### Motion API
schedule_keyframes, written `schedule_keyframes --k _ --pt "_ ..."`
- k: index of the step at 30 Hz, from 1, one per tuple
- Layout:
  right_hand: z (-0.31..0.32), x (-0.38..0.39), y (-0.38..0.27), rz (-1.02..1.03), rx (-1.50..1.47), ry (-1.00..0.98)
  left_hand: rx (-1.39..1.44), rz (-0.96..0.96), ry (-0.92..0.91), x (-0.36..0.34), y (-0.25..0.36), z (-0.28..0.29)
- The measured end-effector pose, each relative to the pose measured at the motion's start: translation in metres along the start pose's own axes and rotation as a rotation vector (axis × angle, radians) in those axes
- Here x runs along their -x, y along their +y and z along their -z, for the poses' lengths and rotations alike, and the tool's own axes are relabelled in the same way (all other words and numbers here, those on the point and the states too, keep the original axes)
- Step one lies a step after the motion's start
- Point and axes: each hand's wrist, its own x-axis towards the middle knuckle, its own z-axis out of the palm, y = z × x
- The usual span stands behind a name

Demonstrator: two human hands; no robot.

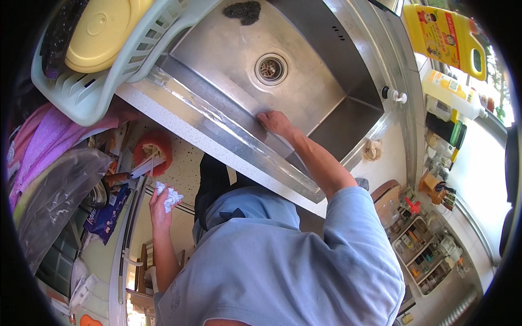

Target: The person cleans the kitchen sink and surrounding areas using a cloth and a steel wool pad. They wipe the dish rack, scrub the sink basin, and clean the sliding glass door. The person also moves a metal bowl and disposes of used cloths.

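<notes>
My left hand (159, 210) is closed round a crumpled white tissue (169, 199), held off to the left beside the counter. Down inside the stainless-steel sink (228, 70), my right hand (278, 123) reaches to the corner where the bottom meets the near wall. Its fingers are curled together against the metal; whatever they hold, if anything, is hidden under them. Beyond that hand lies the round drain (271, 69) with its strainer. A dark, rough patch like a scouring pad (243, 12) rests near the sink's far side.
A pale green plastic basket (109, 87) holding a yellow lid (106, 35) overhangs the sink's left end. Below it stands a red bin (153, 152). Bottles, including a large yellow jug (443, 41), line the right windowsill. A tan scrubber (373, 150) sits by the sink's right edge.
</notes>
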Motion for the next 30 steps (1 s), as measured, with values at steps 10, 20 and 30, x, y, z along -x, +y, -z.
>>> schedule_keyframes --k 10,20,30 --pt "0.013 0.012 -0.011 -0.073 -0.179 -0.055 0.006 -0.010 0.015 0.006 0.008 -0.006" --pt "0.008 -0.006 -0.002 -0.129 -0.241 -0.225 -0.010 -0.036 -0.015 0.012 0.016 -0.022" --pt "0.048 0.019 -0.013 -0.131 -0.647 -0.537 -0.052 -0.048 0.018 0.030 0.012 -0.032"
